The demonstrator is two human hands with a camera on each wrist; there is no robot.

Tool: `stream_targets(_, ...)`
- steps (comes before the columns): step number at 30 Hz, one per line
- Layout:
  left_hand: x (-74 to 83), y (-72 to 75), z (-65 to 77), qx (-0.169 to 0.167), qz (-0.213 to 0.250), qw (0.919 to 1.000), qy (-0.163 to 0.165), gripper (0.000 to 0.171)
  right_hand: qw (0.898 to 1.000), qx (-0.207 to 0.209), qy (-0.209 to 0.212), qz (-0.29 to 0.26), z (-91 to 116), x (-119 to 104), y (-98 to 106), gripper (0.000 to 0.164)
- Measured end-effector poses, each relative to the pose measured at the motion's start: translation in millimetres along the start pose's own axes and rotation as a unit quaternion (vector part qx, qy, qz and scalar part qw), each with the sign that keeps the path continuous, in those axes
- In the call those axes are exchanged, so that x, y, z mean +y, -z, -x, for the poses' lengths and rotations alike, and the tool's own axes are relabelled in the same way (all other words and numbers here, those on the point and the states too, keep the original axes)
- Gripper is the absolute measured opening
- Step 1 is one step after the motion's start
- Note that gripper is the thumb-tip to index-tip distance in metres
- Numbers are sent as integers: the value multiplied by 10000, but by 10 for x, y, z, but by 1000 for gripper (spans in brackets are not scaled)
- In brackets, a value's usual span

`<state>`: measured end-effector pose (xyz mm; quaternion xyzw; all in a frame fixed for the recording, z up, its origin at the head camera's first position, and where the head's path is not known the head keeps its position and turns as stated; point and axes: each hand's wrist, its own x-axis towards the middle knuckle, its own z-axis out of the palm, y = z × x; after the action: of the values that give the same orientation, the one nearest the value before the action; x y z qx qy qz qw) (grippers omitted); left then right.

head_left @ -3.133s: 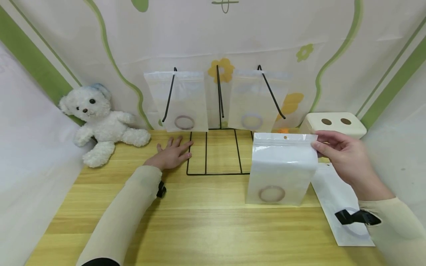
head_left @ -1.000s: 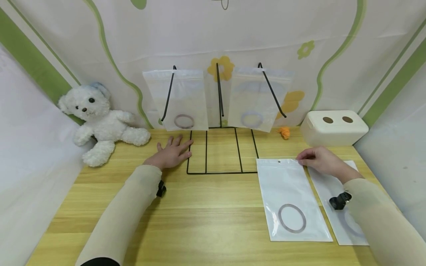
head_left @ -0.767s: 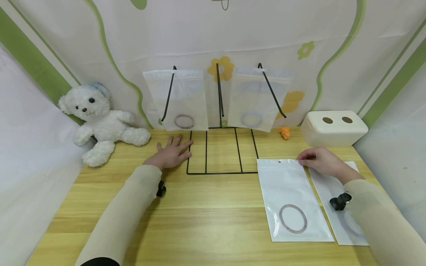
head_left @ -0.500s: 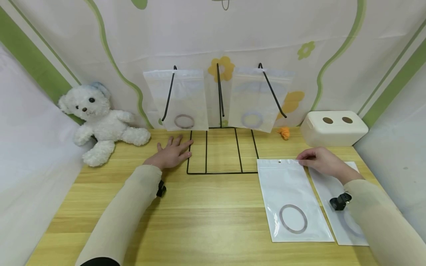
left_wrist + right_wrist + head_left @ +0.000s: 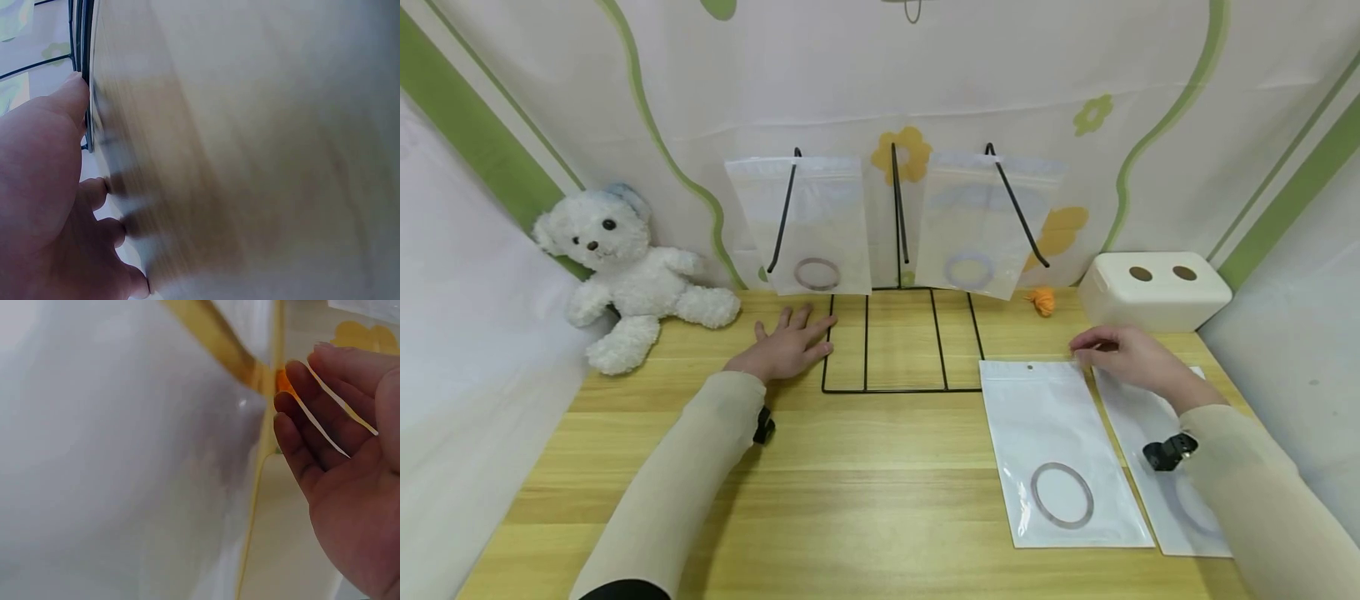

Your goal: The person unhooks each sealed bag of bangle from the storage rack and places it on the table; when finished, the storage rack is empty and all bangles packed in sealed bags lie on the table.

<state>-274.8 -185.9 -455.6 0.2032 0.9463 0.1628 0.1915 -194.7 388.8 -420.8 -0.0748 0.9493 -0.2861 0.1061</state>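
Note:
Flat on the table, my left hand has its fingers spread, the tips touching the left edge of a black wire display rack. In the left wrist view, the thumb of that left hand lies by the rack's wire. My right hand hovers just over the top right corner of a white zip pouch. Its fingers bend loosely in the right wrist view, and nothing is between the fingers. A ring shape shows low in the pouch. Partly under the right arm lies a second white pouch.
Two pouches hang from the rack's outer hooks, a left pouch and a right pouch. The middle hook is bare. A white teddy bear sits back left. Back right are an orange bundle and a cream box.
My right hand has lowered the pouch from upright to flat on the table, left of the other one, then let go and lifted slightly. My left hand has stayed put.

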Motion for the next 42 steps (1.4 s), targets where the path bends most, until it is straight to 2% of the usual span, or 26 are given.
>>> stream_targets(4,2,-2,-1,-3,-4,10000,7,67,9977,579,263,-232,2,-135,87,31)
stream_targets(10,-17,-11,-17,1,20,10000,22,66,9839,1541,643,-631,-38,-404,229,28)
stream_targets(17,-10,-5,-17,-1,-30,10000,28,67,9663,2072,847,-1272,-121,-739,413,28)
stream_targets(22,33,26,29,-16,98,9999,15,68,9547,2420,853,-1508,-199,-921,506,31)
stream_targets(28,26,17,40,56,59,9999,-123,71,9415,2685,815,-1866,-285,-1085,620,31)
stream_targets(33,-4,-12,-3,72,-28,10000,-53,70,9338,2758,818,-2126,-360,-1204,726,34)
stream_targets(42,-82,-48,-73,35,-48,10000,27,67,9204,2517,886,-2859,-531,-1386,900,53)
